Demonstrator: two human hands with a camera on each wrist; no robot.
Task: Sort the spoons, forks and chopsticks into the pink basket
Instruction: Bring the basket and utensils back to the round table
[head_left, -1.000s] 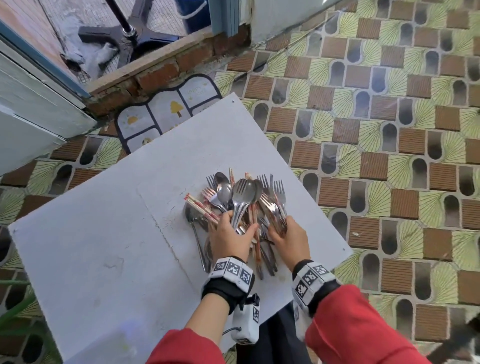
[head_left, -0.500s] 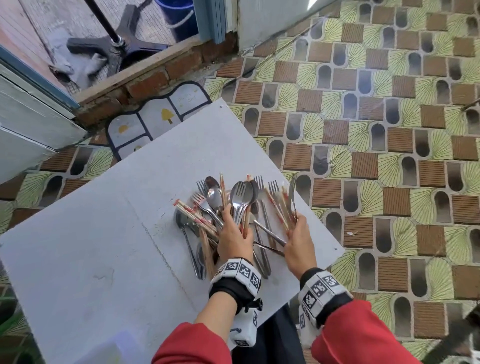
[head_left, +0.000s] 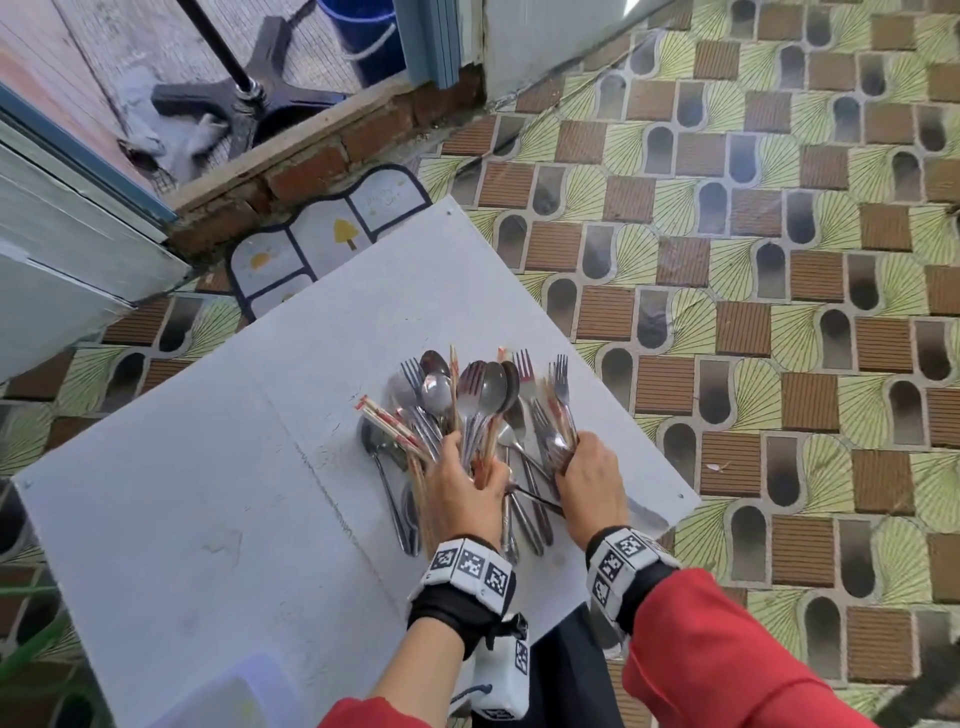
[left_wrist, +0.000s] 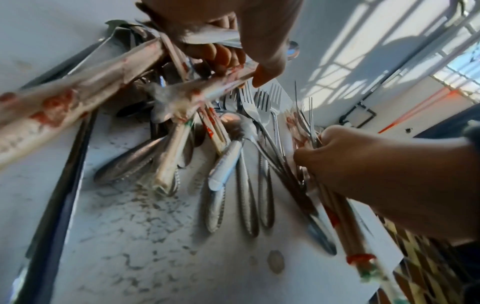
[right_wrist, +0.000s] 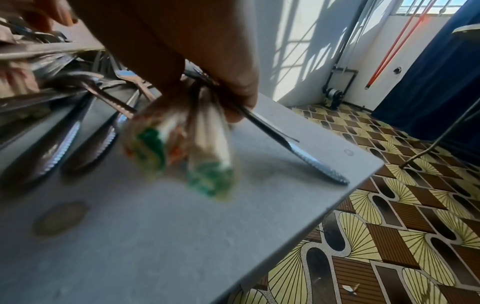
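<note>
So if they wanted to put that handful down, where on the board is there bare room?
The white board is bare across its left half, from the cutlery pile to the left edge, and along the far corner toward the doormat. It is crowded around both hands: left hand, right hand.

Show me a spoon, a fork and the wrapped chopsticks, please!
spoon (head_left: 492, 387): head view, on its shiny bowl.
fork (head_left: 560, 370): head view, on its prongs, above the right hand.
wrapped chopsticks (head_left: 387, 423): head view, on the paper sleeve left of the pile.
</note>
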